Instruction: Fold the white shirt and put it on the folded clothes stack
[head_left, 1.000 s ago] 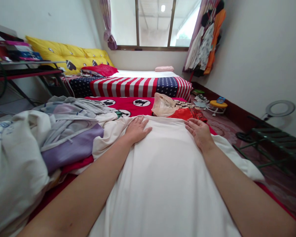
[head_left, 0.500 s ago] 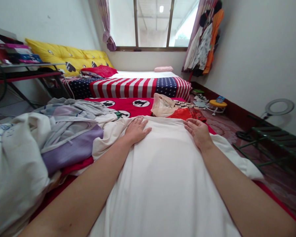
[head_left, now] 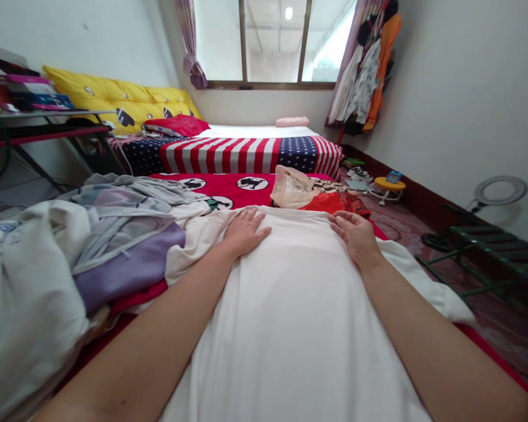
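A white long-sleeved shirt (head_left: 308, 305) lies spread out in front of me, its far edge running between my hands. My left hand (head_left: 246, 232) rests palm down on the far left part of the shirt, fingers stretched out and thumb apart. At the far right corner my right hand (head_left: 356, 237) lies on its side, with its fingers extended along the shirt's edge; nothing shows gripped in it. One sleeve (head_left: 426, 284) trails to the right. Left of the shirt is a heap of clothes, with a purple garment (head_left: 132, 266) and a thick white one (head_left: 30, 293).
Beyond the shirt, a folded beige and red garment (head_left: 321, 196) lies on a red patterned cloth (head_left: 229, 180). Farther back stands a bed with a striped, starred cover (head_left: 229, 155). To the right are a small yellow stool (head_left: 388, 184), a green rack (head_left: 497, 249) and a ring light (head_left: 501, 192).
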{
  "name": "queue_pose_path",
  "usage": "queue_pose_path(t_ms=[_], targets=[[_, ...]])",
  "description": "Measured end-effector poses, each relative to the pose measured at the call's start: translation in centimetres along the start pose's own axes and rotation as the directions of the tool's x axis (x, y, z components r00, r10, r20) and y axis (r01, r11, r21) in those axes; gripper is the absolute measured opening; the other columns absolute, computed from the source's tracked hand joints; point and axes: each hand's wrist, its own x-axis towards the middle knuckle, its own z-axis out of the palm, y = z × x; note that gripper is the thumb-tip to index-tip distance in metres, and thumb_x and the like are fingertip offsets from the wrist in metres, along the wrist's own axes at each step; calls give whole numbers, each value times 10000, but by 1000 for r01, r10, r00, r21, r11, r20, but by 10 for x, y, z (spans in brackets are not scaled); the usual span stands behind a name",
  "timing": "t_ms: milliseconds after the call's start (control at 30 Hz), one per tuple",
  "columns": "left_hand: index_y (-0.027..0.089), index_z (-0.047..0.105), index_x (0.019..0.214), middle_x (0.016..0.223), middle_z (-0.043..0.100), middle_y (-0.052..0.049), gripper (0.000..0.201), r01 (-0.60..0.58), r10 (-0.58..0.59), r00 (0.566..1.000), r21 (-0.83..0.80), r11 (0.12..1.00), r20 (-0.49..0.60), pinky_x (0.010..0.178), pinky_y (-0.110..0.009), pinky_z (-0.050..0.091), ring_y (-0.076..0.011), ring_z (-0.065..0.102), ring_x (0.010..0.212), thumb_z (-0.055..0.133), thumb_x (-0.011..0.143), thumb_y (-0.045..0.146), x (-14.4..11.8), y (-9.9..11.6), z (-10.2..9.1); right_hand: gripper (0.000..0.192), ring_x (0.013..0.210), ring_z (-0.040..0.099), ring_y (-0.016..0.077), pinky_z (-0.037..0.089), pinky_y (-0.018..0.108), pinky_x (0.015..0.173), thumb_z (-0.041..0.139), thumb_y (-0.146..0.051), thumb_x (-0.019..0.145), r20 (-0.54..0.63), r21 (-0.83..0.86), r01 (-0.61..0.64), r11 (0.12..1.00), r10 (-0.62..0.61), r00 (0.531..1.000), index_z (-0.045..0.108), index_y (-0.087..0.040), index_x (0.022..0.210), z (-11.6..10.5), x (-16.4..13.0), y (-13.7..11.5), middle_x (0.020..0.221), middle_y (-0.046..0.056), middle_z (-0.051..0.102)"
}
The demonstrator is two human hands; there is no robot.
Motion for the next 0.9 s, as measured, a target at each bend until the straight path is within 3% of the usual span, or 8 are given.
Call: queue_pose_path(t_ms=[267,433,500,600,700,800,900], targets=[[169,405,1426,1540,287,-118,612,-9,8,1000,-34,999,-21,1157,-423,187,-257,222,1428,356,933,530,1,-1,2,135,798,692,112,588,203,744,671,-60,710,24,-13,18,1000,-18,1000,618,-177,753,-2,0,1,777,1,655],[129,484,1361,1490,378,-143,565,-41,17,991,-178,983,-130,1154,-427,221,-268,292,1401,489,892,444,3,-8,6,107,685,674,95,586,192,657,641,-81,722,24,41,22,999,-23,999,630,-178,767,-3,-1,-2,729,-6,651],[124,546,1298,1411,488,-142,494,-81,-3,967,-318,945,-256,1129,-401,293,-256,395,1345,546,863,359,4,-13,6,93,667,669,97,582,199,639,644,-113,726,57,81,35,996,-40,998,641,-178,793,-3,-2,-5,726,-4,657],[142,621,1183,1237,624,-116,345,-168,-113,887,-540,824,-447,1021,-349,440,-208,570,1165,517,870,243,2,-17,3,133,689,677,112,584,234,684,664,-161,720,188,135,65,989,-90,978,650,-181,851,-3,-8,-10,761,5,681],[140,648,1115,1117,665,-116,299,-196,-180,850,-613,765,-495,887,-324,525,-189,635,1010,472,875,162,-2,-13,-1,246,768,700,146,580,282,758,719,-206,697,356,121,16,993,-58,933,634,-206,927,-1,-16,-14,853,14,711],[168,686,1038,1049,687,-89,294,-242,-84,873,-577,780,-480,790,-299,554,-189,649,947,529,803,86,-7,-7,-11,324,887,703,182,562,322,838,755,-280,693,453,106,-78,991,21,891,613,-234,980,3,-25,-19,938,27,720],[181,706,991,1060,682,-79,277,-374,190,898,-461,805,-397,842,-309,532,-197,643,970,600,755,82,-20,-6,-31,324,969,687,200,546,337,878,755,-349,700,496,84,-143,986,83,865,618,-241,974,6,-33,-32,980,42,718]])
